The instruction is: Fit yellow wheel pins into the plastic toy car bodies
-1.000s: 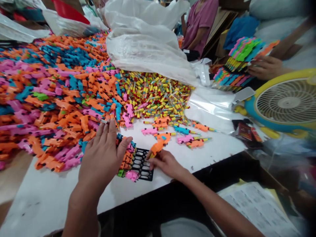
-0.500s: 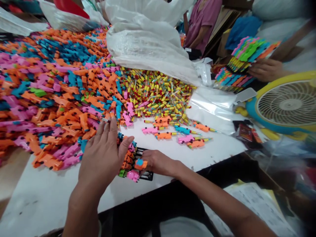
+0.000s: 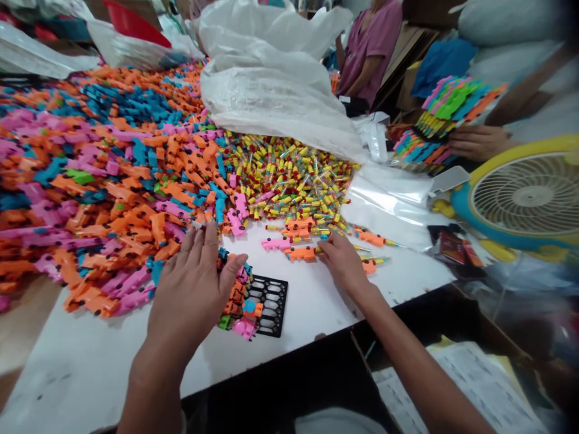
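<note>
My left hand [image 3: 192, 280] lies with its fingers stretched out, thumb apart, over the left side of a black plastic grid rack [image 3: 274, 301]. Toy-car pieces in orange, pink, green and blue stand in the rack's slots beside the thumb, among them an orange one with a blue end [image 3: 251, 308] and a pink one [image 3: 244, 328]. To the right, my right hand [image 3: 342, 262] reaches down with bent fingers among loose car-topped pencils. Its fingertips are closed beside an orange car pencil [image 3: 301, 253]; what they pinch is hidden. A pink car pencil [image 3: 275, 243] lies just left.
A large heap of car pieces [image 3: 122, 181] covers the left. Yellow pencil parts [image 3: 289, 175] are piled before a white sack [image 3: 275, 90]. At right stand a fan [image 3: 529, 196] and another person's hand [image 3: 482, 143] with filled racks [image 3: 452, 111]. A person in pink [image 3: 373, 51] is behind.
My right hand has left the orange-and-blue piece standing in the rack and moved right and up to the loose car pencils. My left hand has stayed at the rack.
</note>
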Demonstrator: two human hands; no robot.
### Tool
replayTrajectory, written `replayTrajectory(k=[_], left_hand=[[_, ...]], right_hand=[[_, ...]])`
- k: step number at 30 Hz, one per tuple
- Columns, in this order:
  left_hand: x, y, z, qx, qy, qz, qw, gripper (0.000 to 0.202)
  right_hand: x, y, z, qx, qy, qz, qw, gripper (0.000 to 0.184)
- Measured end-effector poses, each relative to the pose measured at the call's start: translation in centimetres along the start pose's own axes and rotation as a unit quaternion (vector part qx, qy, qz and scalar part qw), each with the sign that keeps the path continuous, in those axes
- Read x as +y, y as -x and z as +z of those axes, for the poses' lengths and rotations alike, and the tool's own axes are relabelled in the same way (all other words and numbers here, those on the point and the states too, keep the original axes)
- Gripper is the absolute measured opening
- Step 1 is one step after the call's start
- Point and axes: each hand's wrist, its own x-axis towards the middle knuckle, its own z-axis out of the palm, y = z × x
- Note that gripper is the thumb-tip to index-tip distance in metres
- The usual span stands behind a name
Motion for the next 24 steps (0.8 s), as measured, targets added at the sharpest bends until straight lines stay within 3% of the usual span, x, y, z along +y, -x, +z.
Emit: replayTrajectory(k=[4,6,7,8,10,12,13,14,16,18,20,22,24], left_hand=[[-0.2,0.1,0.2,0.015,-0.002,0.005,1.0,0.086],[-0.2,0.1,0.2,0.014,-0.005,0.007,1.0,0.087],[-0.2,0.1,0.3,0.012,-0.007,0.007,1.0,0.087],[-0.2,0.1,0.3,0.011,-0.008,0.007,1.0,0.088],[-0.2,0.1,0.3,0.011,-0.009,0.009,1.0,0.087],[-0.3,0.1,0.3,0.016,-0.008,0.013,1.0,0.086],[-0.3,0.1,0.3,0.018,-0.008,0.016,1.0,0.085],[-0.3,0.1,0.3,0.021,-0.006,0.019,1.0,0.085],[-0.4,0.1,0.4,0.024,-0.004,0.023,0.999,0.085],[-0.5,0.1,0.4,0.022,-0.003,0.024,0.999,0.084],[-0.6,0.0,0.5,0.02,-0.003,0.026,0.999,0.082],[-0.7,0.0,0.6,0.02,-0.001,0.03,0.999,0.082],[-0.7,0.0,0.6,0.022,0.005,0.036,0.999,0.083]], right_hand=[[-0.4,-0.5,0.0,-0.007,-0.013,-0.014,1.0,0.01],[-2.2,0.3,0.8,-0.032,-0.116,0.024,0.992,0.003],[-3.2,0.8,1.3,-0.06,-0.203,0.053,0.976,0.009],[-4.4,1.4,1.9,-0.098,-0.304,0.081,0.944,0.015],[-6.5,2.6,3.2,-0.182,-0.48,0.112,0.851,0.023],[-8.1,3.3,4.4,-0.244,-0.574,0.115,0.773,0.026],[-8.6,3.5,4.8,-0.261,-0.59,0.116,0.755,0.025],[-8.9,3.6,5.1,-0.268,-0.588,0.113,0.755,0.021],[-9.0,3.5,5.3,-0.252,-0.54,0.086,0.798,0.013],[-8.6,3.1,5.0,-0.23,-0.46,0.012,0.858,0.01],[-8.3,2.5,4.6,-0.22,-0.384,-0.095,0.892,0.011],[-8.2,1.8,4.4,-0.223,-0.334,-0.188,0.896,0.013],[-8.4,1.0,4.4,-0.238,-0.316,-0.236,0.887,0.014]])
